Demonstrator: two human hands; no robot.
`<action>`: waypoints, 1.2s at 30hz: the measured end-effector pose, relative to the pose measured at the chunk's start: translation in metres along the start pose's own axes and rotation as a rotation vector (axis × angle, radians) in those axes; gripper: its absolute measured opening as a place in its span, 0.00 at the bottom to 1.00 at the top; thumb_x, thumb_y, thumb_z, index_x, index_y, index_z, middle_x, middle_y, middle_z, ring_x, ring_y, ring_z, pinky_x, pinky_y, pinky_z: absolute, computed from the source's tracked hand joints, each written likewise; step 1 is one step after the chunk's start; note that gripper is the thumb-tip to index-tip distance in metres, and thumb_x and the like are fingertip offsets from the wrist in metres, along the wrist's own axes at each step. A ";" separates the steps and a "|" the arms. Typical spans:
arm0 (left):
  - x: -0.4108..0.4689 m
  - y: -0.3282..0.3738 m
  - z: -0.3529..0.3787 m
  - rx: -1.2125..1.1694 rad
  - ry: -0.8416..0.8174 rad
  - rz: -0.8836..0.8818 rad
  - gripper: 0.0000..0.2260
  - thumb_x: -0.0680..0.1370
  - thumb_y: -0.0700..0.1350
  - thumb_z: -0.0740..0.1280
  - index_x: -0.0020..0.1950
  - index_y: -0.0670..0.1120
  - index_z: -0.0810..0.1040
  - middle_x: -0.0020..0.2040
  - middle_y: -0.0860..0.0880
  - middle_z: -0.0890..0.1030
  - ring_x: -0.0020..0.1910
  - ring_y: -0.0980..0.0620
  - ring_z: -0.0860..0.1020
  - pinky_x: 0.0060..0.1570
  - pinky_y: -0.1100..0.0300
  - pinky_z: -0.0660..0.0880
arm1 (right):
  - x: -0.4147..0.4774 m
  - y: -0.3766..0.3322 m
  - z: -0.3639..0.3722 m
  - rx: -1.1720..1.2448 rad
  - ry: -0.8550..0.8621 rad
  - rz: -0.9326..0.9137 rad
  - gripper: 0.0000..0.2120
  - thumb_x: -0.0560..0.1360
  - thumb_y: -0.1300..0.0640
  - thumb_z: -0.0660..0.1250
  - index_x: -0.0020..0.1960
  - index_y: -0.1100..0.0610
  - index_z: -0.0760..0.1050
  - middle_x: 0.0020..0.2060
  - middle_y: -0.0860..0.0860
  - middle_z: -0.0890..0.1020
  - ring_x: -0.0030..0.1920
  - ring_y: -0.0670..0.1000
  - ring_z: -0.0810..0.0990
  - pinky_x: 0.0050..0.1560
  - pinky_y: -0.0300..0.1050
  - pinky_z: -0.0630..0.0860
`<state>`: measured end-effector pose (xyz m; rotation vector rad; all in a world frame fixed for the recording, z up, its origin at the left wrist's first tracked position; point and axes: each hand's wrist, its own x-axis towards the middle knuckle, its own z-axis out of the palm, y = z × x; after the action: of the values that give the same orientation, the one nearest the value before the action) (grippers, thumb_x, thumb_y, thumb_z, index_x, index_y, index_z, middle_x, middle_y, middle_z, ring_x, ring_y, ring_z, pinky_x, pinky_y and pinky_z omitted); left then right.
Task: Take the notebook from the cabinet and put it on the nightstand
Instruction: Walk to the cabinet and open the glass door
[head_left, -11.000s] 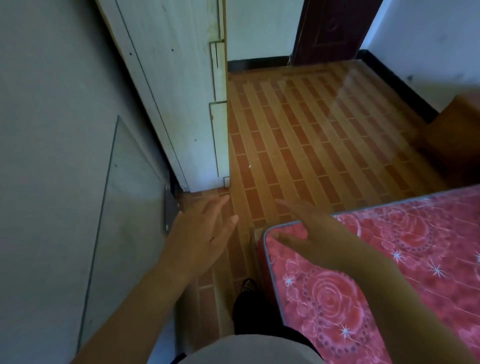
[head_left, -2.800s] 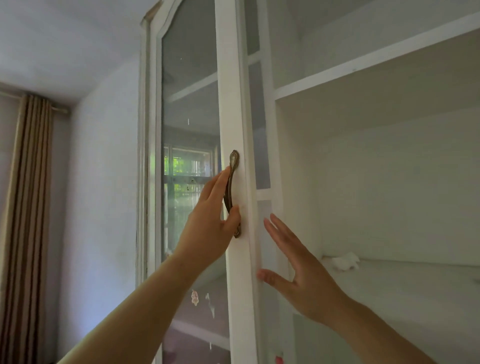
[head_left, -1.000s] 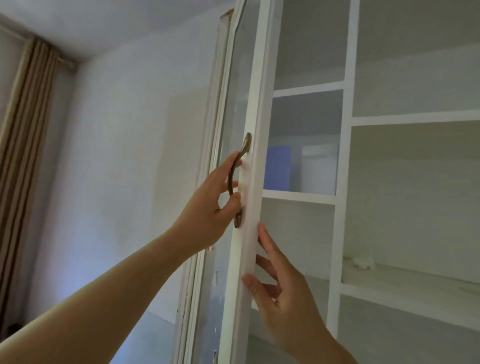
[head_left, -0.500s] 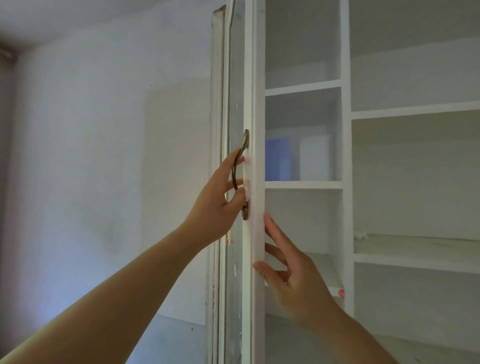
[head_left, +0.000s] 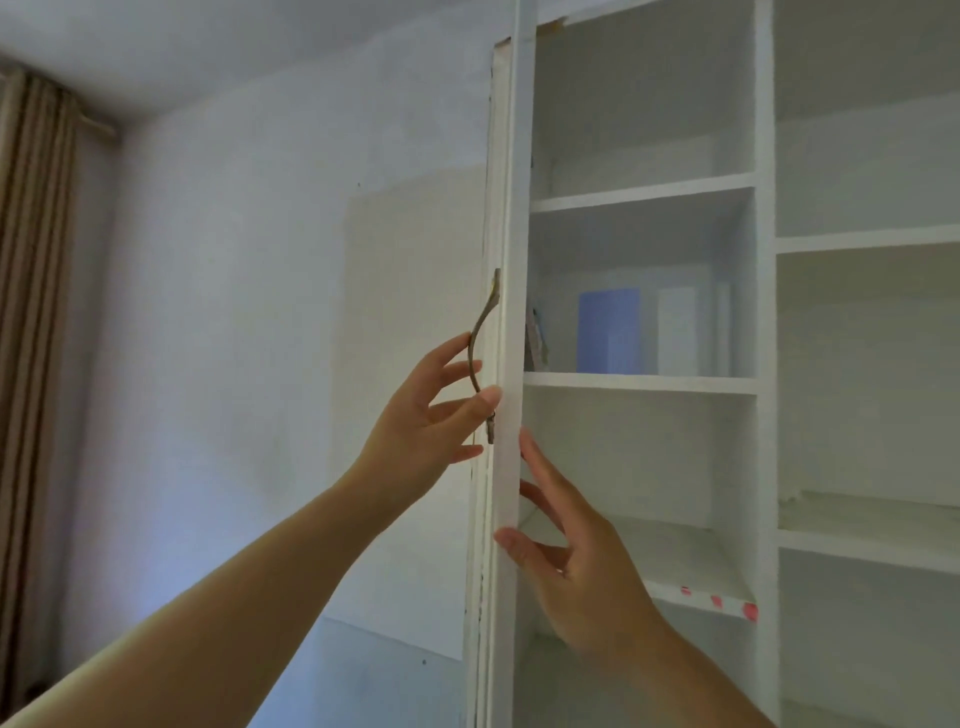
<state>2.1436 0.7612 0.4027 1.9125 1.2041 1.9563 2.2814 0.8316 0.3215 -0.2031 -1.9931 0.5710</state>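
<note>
The white cabinet (head_left: 761, 312) stands with its left door (head_left: 511, 260) swung out edge-on toward me. On the middle shelf (head_left: 639, 383) a blue notebook-like book (head_left: 608, 330) stands upright, a white one (head_left: 675, 332) beside it. A thin item (head_left: 535, 340) leans at the shelf's left end. My left hand (head_left: 421, 421) is loosely on the bronze door handle (head_left: 480, 353), fingertips at it and thumb on the door's edge. My right hand (head_left: 566, 545) is open, fingers flat against the door's inner side, below the books. The nightstand is out of view.
Further cabinet compartments (head_left: 867, 364) on the right hold nothing I can see. A lower shelf edge carries red stickers (head_left: 717, 601). A pale wall (head_left: 234, 312) lies left of the door, and a brown curtain (head_left: 31, 312) hangs at the far left.
The door has swung further out and is now edge-on. My left hand's fingers have loosened on the handle. More of the shelf with the books shows.
</note>
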 end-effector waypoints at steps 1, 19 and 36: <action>0.001 -0.002 -0.003 -0.010 0.000 0.007 0.23 0.73 0.49 0.67 0.67 0.57 0.65 0.59 0.55 0.74 0.49 0.57 0.80 0.45 0.58 0.80 | 0.001 -0.002 0.003 -0.003 -0.003 0.009 0.30 0.74 0.49 0.65 0.65 0.26 0.52 0.67 0.28 0.62 0.66 0.33 0.63 0.52 0.29 0.72; 0.015 -0.042 -0.079 -0.172 -0.084 0.038 0.26 0.74 0.43 0.67 0.68 0.58 0.63 0.55 0.55 0.76 0.48 0.54 0.81 0.35 0.65 0.77 | 0.026 -0.022 0.087 -0.057 0.125 0.112 0.32 0.74 0.55 0.67 0.66 0.29 0.57 0.67 0.30 0.65 0.66 0.36 0.65 0.55 0.38 0.76; 0.020 -0.050 -0.102 -0.160 -0.133 0.024 0.27 0.75 0.44 0.67 0.70 0.56 0.60 0.54 0.55 0.75 0.49 0.52 0.80 0.34 0.65 0.77 | 0.036 -0.031 0.115 -0.170 0.160 0.170 0.31 0.75 0.53 0.66 0.68 0.31 0.54 0.67 0.30 0.63 0.68 0.39 0.65 0.52 0.31 0.74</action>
<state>2.0285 0.7631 0.4015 1.9483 0.9632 1.8426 2.1674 0.7830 0.3213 -0.5120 -1.8790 0.4761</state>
